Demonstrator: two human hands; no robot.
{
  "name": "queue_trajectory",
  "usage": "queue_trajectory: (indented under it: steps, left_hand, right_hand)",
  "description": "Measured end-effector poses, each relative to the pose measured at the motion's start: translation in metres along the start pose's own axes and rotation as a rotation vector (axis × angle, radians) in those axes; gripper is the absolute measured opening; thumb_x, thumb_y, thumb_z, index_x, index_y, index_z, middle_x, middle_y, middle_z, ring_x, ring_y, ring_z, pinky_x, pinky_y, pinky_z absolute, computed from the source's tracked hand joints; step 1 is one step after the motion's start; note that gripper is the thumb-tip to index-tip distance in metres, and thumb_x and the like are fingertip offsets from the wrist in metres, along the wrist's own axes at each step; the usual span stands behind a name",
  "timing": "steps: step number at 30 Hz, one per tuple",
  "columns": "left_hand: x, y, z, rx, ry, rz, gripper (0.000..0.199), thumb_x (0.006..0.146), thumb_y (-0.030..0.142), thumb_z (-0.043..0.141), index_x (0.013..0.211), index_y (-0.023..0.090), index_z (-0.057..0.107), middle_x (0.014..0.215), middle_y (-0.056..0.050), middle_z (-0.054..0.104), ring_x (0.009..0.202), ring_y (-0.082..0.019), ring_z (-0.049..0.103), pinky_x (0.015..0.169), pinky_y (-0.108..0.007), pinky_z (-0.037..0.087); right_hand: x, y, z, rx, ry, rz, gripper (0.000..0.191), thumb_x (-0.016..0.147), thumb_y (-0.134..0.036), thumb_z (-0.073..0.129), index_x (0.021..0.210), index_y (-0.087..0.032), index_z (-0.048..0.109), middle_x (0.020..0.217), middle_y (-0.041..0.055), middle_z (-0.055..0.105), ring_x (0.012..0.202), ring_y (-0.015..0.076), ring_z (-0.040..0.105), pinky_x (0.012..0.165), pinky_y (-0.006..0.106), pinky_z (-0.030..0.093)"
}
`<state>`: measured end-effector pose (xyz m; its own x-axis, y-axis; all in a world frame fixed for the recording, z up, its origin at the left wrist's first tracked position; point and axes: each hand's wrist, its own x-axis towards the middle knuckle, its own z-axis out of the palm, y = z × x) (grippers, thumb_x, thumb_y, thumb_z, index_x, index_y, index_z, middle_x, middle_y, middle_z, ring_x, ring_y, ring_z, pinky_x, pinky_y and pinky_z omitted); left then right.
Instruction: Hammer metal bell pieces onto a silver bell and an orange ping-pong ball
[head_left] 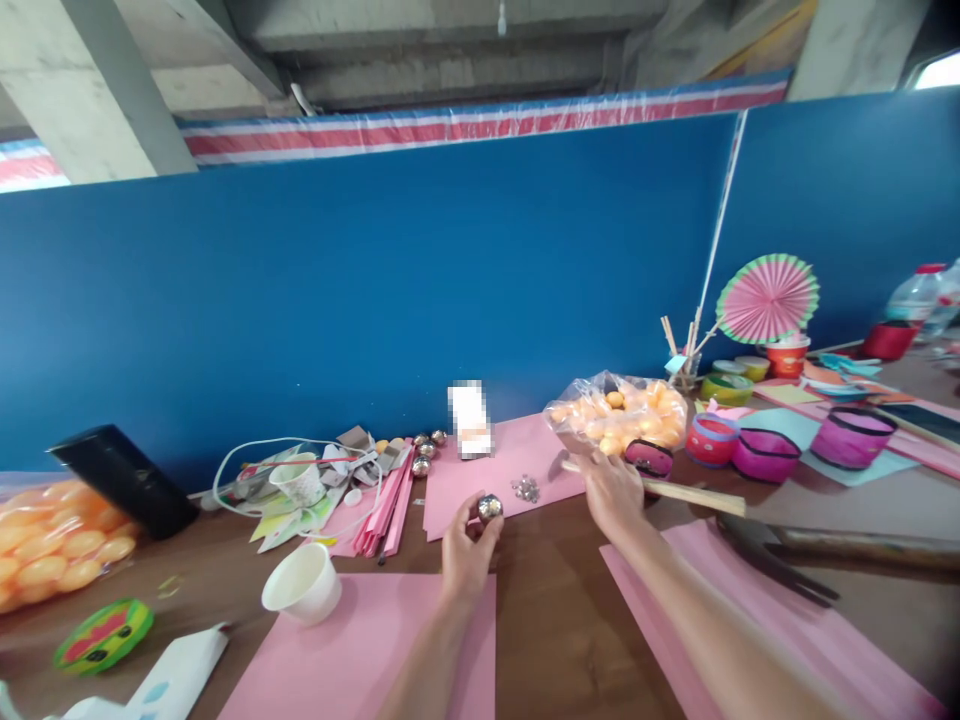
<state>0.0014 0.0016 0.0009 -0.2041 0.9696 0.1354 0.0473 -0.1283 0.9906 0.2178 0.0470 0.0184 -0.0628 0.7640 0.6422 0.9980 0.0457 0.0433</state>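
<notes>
My left hand [466,560] pinches a shiny silver ball [490,508] between thumb and fingers, just above the near edge of a pink sheet [450,495]. Right of the ball, a small pile of silvery bits [526,489] lies on that sheet. My right hand [611,490] is closed at the sheet's right side, beside a clear bag of orange balls [622,410]. A pale wooden stick [697,495] extends rightward from under this hand, and a flat tip shows left of its fingers. More silver balls [422,466] rest at the sheet's left edge.
A white cup [302,585] stands on a pink sheet at front left. Pink strips [390,510] and paper scraps lie behind it. On the right are a dark metal tool with a wooden handle [862,548], purple fabric bands [766,455] and a pink paper fan [769,298].
</notes>
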Motion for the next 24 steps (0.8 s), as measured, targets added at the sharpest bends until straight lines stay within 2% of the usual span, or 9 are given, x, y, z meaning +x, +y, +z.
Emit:
queue_trajectory:
  steps: [6,9,13,18,24]
  left_hand:
    - [-0.002,0.005,-0.001,-0.051,-0.021,-0.02,0.052,0.06,0.031,0.069,0.109,0.017,0.055,0.092,-0.006,0.064,0.065,-0.013,0.059,0.058,-0.024,0.048]
    - [-0.002,0.005,-0.001,-0.049,-0.025,-0.016,0.052,0.061,0.031,0.068,0.11,0.018,0.055,0.092,-0.006,0.064,0.066,-0.013,0.06,0.06,-0.024,0.048]
    - [0.0,0.0,-0.001,0.008,-0.02,-0.012,0.052,0.062,0.032,0.066,0.111,0.018,0.054,0.092,-0.006,0.064,0.064,-0.013,0.059,0.06,-0.026,0.049]
    - [0.002,-0.004,-0.001,0.035,-0.012,0.016,0.051,0.062,0.032,0.066,0.11,0.017,0.055,0.094,-0.007,0.064,0.067,-0.015,0.061,0.062,-0.028,0.05]
    - [0.002,-0.005,0.0,0.019,-0.01,0.03,0.048,0.061,0.033,0.067,0.106,0.019,0.057,0.09,-0.005,0.065,0.066,-0.014,0.061,0.062,-0.027,0.05]
  right_hand:
    - [-0.002,-0.004,0.002,0.014,-0.055,-0.003,0.021,0.079,-0.01,0.048,0.091,-0.021,0.062,0.077,0.0062,0.06,0.078,0.0186,0.052,0.058,0.026,0.032]
    - [-0.002,-0.006,0.0,0.052,-0.077,-0.007,0.02,0.08,-0.013,0.048,0.094,-0.022,0.06,0.08,0.0064,0.06,0.081,0.0198,0.051,0.064,0.028,0.033]
    - [-0.004,-0.017,-0.007,0.247,-0.138,-0.138,0.019,0.082,-0.018,0.046,0.095,-0.023,0.059,0.09,0.0057,0.06,0.088,0.0197,0.048,0.073,0.028,0.034]
    - [-0.009,-0.033,-0.001,0.461,-0.243,-0.231,0.022,0.085,-0.019,0.039,0.084,-0.02,0.061,0.082,0.005,0.06,0.083,0.0178,0.049,0.076,0.026,0.035]
    - [-0.008,-0.033,0.011,0.537,-0.285,-0.272,0.028,0.085,-0.016,0.038,0.101,-0.022,0.061,0.09,0.0056,0.06,0.085,0.0176,0.05,0.079,0.028,0.034]
